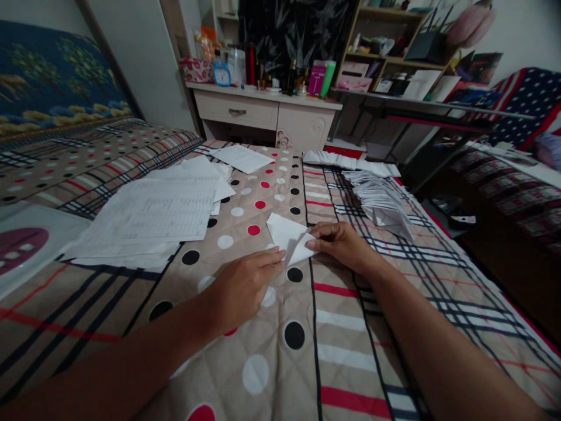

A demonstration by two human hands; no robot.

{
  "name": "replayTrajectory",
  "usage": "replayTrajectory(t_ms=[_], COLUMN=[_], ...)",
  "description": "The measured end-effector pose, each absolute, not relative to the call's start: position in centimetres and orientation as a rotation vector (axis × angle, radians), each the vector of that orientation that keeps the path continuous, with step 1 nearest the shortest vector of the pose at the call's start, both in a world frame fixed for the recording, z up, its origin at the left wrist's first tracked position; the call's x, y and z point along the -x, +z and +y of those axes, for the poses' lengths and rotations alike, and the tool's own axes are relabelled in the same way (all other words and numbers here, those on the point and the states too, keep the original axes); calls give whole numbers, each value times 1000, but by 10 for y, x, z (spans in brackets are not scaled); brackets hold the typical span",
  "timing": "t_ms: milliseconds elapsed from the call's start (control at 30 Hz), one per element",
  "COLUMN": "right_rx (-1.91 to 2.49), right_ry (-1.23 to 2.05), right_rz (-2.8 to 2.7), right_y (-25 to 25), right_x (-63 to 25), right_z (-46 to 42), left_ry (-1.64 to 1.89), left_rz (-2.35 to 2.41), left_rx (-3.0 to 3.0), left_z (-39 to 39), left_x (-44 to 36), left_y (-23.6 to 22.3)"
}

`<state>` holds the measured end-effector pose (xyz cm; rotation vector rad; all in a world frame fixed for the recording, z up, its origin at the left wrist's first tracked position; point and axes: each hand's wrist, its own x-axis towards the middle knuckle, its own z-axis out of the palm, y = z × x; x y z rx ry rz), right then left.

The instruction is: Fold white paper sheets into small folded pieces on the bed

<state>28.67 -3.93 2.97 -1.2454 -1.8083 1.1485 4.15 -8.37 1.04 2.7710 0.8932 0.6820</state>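
Note:
A small white sheet of paper (pixel 287 235), partly folded into a pointed shape, lies on the patterned bed cover (pixel 307 351) in front of me. My left hand (pixel 243 283) rests flat on the cover with its fingertips pressing the paper's near left edge. My right hand (pixel 339 244) pinches the paper's right flap with curled fingers. A row of folded white paper pieces (pixel 379 199) lies just beyond my right hand, running toward the far edge of the bed.
Loose printed sheets (pixel 158 213) are spread on the bed to the left, with one more sheet (pixel 242 158) further back. A white dresser (pixel 263 114) with a blue clock and bottles stands behind the bed. Shelves and a desk (pixel 416 99) fill the right.

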Motion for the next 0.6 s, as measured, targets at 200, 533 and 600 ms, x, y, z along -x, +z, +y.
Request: replayTrajectory(t_ms=[200, 533, 600], right_rx=[1416, 1517, 1519], right_ry=[1170, 938, 903], right_rz=[-1676, -1753, -1768], right_y=[28, 30, 29], right_x=[-283, -271, -270], right_z=[-38, -43, -43], left_ry=[716, 719, 721], left_rz=[857, 803, 791], left_rx=[-2763, -2757, -2763], left_z=[-82, -80, -81], left_x=[-39, -38, -38], left_y=[12, 14, 14])
